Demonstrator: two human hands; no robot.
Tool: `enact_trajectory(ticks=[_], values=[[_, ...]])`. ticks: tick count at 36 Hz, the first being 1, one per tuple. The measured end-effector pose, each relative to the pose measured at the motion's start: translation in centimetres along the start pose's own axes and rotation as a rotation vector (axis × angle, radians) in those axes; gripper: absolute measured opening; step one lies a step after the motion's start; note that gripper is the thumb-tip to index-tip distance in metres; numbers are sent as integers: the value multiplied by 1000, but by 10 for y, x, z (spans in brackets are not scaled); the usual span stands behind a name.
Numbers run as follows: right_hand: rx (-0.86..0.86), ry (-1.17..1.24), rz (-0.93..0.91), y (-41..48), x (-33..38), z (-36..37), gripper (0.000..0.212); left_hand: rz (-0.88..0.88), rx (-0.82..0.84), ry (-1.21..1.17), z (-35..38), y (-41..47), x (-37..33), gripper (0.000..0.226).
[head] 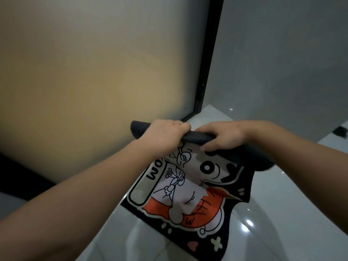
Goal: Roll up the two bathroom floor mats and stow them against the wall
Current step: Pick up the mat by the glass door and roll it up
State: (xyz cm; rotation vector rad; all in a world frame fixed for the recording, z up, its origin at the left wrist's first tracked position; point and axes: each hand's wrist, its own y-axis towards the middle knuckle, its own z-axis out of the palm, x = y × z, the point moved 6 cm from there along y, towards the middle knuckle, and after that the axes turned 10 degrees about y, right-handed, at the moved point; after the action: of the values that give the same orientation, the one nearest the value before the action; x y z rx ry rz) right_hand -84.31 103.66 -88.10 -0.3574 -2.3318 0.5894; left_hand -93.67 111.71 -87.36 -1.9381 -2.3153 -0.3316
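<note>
mat [190, 196] with a black border and cartoon print lies at lower centre of the frame, its far end rolled into a dark tube. left hand [165, 133] and right hand [224, 137] each curl their fingers closed around that roll, side by side. glossy pale floor tiles [273, 213] lie beneath it, frosted door [94, 63] at upper left.

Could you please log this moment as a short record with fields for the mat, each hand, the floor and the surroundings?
mat: cartoon-print floor mat, far end rolled into a dark tube, near part still flat
left hand: left hand gripping the roll from above
right hand: right hand gripping the roll, to the right of the left hand
floor: glossy pale tiles
surroundings: frosted panel with black frame; grey wall
second mat: not visible
</note>
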Motion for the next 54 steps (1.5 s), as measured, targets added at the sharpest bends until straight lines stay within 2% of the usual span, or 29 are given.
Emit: enact_trajectory(ticks=[3, 6, 12, 18, 20, 23, 26, 29, 34, 39, 43, 47, 51, 54], values=[[-156, -124, -60, 5, 7, -1, 25, -41, -21, 3, 0, 1, 4, 23], [-285, -243, -124, 4, 17, -5, 30, -48, 42, -49, 2, -1, 8, 31], [-419, -550, -239, 1, 26, 1, 39, -120, 353, -364, 13, -4, 20, 58], [-462, -722, -276, 4, 25, 3, 57, -134, 407, -440, 20, -7, 23, 80], [-477, -760, -288, 4, 24, 5, 60, -147, 381, -383, 21, -6, 24, 75], [-490, -808, -285, 6, 24, 5, 59, -176, 204, -136, 9, -3, 25, 40], [-528, -847, -268, 6, 24, 2, 63, -177, 77, 11, 4, -1, 22, 26], [-532, -835, -212, 6, 24, -3, 69, -183, 6, 31, 4, -2, 24, 22], [-539, -861, -219, 5, 20, 1, 60, -115, 5, 14, 8, -2, 25, 27], [-559, -889, -252, 7, 15, 9, 59, -115, 199, -124, 15, -1, 24, 38], [-548, -871, -290, 10, 11, 16, 60, -108, 351, -323, 20, 1, 26, 30], [-487, -766, -274, 9, 16, 15, 70, -48, 214, -129, 13, -2, 24, 25], [-329, -434, -96, 12, 7, 1, 49, -29, 43, 85, 8, -10, 17, 24], [-201, -213, 14, 16, -8, 0, 43, -30, -51, 149, 4, -14, 11, 20]])
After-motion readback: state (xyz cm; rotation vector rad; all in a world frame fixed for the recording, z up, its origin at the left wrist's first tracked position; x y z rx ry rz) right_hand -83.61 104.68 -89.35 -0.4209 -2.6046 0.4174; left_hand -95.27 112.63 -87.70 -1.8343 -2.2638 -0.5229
